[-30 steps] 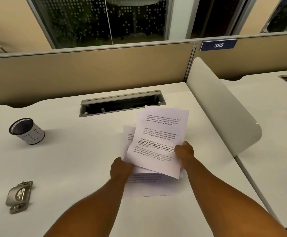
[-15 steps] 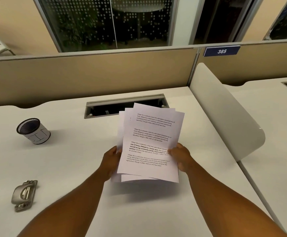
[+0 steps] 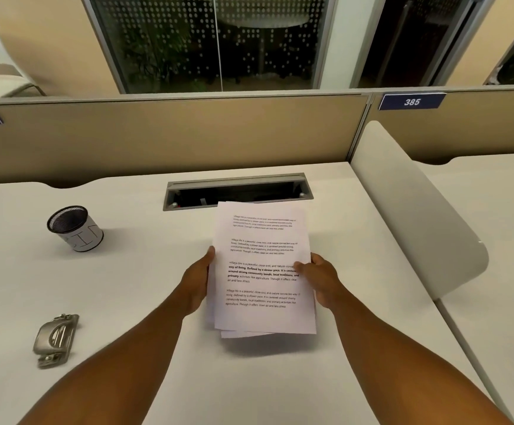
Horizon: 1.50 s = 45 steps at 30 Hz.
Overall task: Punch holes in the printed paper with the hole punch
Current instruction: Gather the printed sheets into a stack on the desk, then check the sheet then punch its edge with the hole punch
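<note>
1. The printed paper (image 3: 263, 271), a small stack of sheets, is held above the middle of the desk (image 3: 145, 271), tilted up toward the camera, its top edge overlapping the cable slot (image 3: 237, 191) near the desk's back edge. The lower sheets fan out slightly at the bottom.
2. The left hand (image 3: 199, 279) grasps the stack's left edge, thumb on the front. The right hand (image 3: 318, 279) grasps the right edge, thumb pressed over the text.
3. The hole punch (image 3: 55, 340), grey metal, lies near the desk's front-left corner, well apart from the paper and untouched.
4. Judgement: the step in hand is squaring the stack. To do it well, tap the bottom edge on the desk until all the edges sit flush, keeping a loose hold so the sheets can slide. Uneven sheets risk misaligned holes.
5. Legible writing: the top sheet carries repeated paragraphs opening "Village life is a peaceful, close-knit, and nature-connected way of living"; one is partly in bold. No brand is visible on the punch.
6. A blue plate (image 3: 411, 101) on the partition behind the desk reads "385". The mesh pen cup (image 3: 74, 228) toward the back-left carries markings that I cannot read.
</note>
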Available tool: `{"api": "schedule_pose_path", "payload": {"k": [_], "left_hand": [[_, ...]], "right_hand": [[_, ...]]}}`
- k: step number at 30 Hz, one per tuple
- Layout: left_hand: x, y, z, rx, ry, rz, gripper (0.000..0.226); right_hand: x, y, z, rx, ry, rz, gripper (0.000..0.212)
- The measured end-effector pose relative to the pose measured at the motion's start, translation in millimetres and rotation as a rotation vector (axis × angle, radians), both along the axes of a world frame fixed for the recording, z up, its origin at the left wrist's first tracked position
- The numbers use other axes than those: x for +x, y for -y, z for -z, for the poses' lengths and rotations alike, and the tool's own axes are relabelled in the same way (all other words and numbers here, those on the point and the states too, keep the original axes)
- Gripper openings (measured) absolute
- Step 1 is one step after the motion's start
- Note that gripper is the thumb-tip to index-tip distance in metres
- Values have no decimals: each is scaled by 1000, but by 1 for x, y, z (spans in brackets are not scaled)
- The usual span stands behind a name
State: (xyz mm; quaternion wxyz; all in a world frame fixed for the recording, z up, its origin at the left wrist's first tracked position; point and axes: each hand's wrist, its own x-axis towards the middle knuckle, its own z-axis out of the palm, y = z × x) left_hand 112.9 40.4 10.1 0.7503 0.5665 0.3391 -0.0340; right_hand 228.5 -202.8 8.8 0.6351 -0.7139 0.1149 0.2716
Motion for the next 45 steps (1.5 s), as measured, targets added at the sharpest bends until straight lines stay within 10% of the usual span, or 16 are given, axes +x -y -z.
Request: {"api": "schedule_pose_path", "payload": {"k": [16,27,45], "left_hand": [[25,-22,-38,221,239,51,40],[6,-31,-26,-66,167,347,47],[19,-13,-43,298,280,-4,34]], "right_hand": [[7,-40,-47,11,320,-138,28],[9,-33,-42,-8,292,-11,31],[-6,-48,-59,25,337,-130,31]]}}
